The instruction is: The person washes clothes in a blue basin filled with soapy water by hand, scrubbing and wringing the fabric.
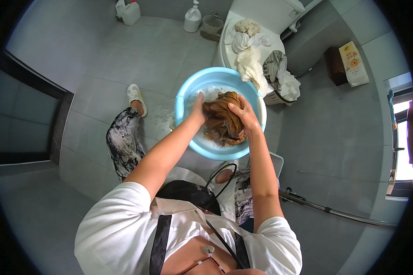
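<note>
A light blue plastic basin point(184, 94) stands on the grey tiled floor in front of me, with foamy white water inside. A wet brown cloth point(222, 120) is bunched up above the suds. My left hand point(198, 107) grips its left side. My right hand point(244, 114) is closed over its right side, fingers pressing into the folds. Part of the cloth trails down into the foam.
Behind the basin a white toilet lid point(273, 39) carries cream and white cloths point(250, 62) and a patterned garment point(275, 66). White detergent bottles point(192, 18) stand at the back wall. A cardboard box point(353, 64) sits right, a metal pole point(335, 211) lies lower right.
</note>
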Motion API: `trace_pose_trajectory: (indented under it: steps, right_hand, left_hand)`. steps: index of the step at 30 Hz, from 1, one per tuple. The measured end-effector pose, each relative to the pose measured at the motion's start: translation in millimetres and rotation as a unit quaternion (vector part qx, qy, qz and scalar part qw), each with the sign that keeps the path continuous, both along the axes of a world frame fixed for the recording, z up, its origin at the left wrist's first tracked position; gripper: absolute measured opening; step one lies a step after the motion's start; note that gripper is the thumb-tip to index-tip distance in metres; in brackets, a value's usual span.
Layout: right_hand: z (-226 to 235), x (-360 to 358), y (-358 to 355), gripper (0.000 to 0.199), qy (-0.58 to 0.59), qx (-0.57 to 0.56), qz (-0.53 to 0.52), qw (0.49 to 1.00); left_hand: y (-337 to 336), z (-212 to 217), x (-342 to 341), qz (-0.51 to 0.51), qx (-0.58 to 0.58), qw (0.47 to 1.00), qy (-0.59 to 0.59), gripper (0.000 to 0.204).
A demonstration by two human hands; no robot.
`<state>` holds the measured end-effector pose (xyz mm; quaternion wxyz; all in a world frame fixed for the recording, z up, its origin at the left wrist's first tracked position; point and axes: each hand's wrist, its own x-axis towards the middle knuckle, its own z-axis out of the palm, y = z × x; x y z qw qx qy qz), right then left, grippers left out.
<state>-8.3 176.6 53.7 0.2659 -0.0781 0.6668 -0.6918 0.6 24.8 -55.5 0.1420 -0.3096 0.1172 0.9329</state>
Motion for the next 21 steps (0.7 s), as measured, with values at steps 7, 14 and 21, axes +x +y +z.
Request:
trace_pose_trajectory:
  steps: [7,14,21]
  right_hand:
    - [-17.2,34.7,-2.7,0.038,0.056,-0.013,-0.045,0.997]
    - [-48.1,31.5,-24.9,0.034,0.287,0.276,-0.106,0.911]
    - [-64.7,-14.9,27.9,0.033,0.063,0.025,-0.212,0.975]
  left_hand:
    - [8.1,17.7,3.5,-0.051,-0.071,0.988,0.128,0.069]
    - [26.0,32.3,9.4,-0.069,0.030,0.992,0.105,0.038]
    - [7.0,-13.4,-23.9,0.087,-0.375,0.922,-0.042,0.023]
